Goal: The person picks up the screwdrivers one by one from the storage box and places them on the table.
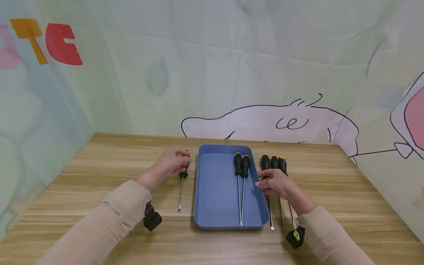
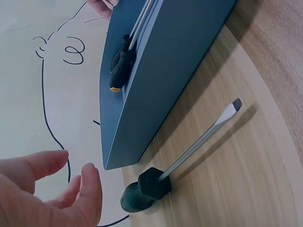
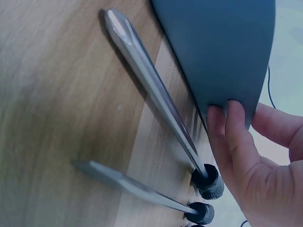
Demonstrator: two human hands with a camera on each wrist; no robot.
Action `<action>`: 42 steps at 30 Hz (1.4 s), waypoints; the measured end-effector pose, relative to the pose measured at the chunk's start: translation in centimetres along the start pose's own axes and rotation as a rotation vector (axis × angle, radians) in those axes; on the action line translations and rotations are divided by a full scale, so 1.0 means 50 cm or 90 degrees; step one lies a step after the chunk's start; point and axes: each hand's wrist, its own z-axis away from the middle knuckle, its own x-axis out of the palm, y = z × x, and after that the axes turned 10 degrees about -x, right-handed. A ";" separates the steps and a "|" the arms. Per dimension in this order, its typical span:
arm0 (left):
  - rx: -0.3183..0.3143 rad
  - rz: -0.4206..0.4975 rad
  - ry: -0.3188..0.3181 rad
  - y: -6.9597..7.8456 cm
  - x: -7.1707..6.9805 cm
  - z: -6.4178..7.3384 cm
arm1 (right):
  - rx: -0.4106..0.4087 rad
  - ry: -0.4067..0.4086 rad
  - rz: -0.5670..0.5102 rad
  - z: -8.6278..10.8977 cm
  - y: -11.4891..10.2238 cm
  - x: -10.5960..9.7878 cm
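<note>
My left hand [image 1: 170, 162] hovers by the black handle of a flat-blade screwdriver [image 1: 181, 191] left of the tray. In the left wrist view its thumb and fingers stand apart, with the screwdriver [image 2: 199, 144] beyond them and nothing between. My right hand [image 1: 276, 183] pinches the right wall of the blue tray [image 1: 215, 191]; the right wrist view has its fingers [image 3: 241, 142] against the outer wall and the thumb over the rim. Two black-handled screwdrivers [image 1: 244, 167] lie side by side inside the tray, toward its right.
Three more screwdrivers [image 1: 274, 162] lie right of the tray, partly under my right hand. They rest on the wooden table [image 1: 149, 239]. A printed cloth backdrop [image 1: 205, 88] rises behind the table's far edge.
</note>
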 end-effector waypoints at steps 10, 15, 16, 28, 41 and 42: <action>-0.006 0.040 -0.029 0.008 0.019 -0.009 | -0.006 0.000 -0.003 -0.003 0.001 -0.003; -0.014 0.056 -0.035 0.014 0.024 -0.014 | -0.006 -0.004 -0.004 -0.002 -0.001 -0.003; -0.013 0.055 -0.035 0.015 0.025 -0.015 | -0.006 -0.006 -0.003 -0.002 -0.002 -0.003; 0.018 0.043 -0.045 0.019 0.054 -0.019 | 0.003 0.002 -0.002 -0.002 -0.003 -0.004; -0.004 0.055 -0.046 0.022 0.079 -0.021 | 0.006 0.001 -0.001 0.000 0.001 -0.002; -0.007 0.057 -0.046 0.023 0.081 -0.023 | 0.007 0.004 -0.001 -0.001 0.002 -0.002</action>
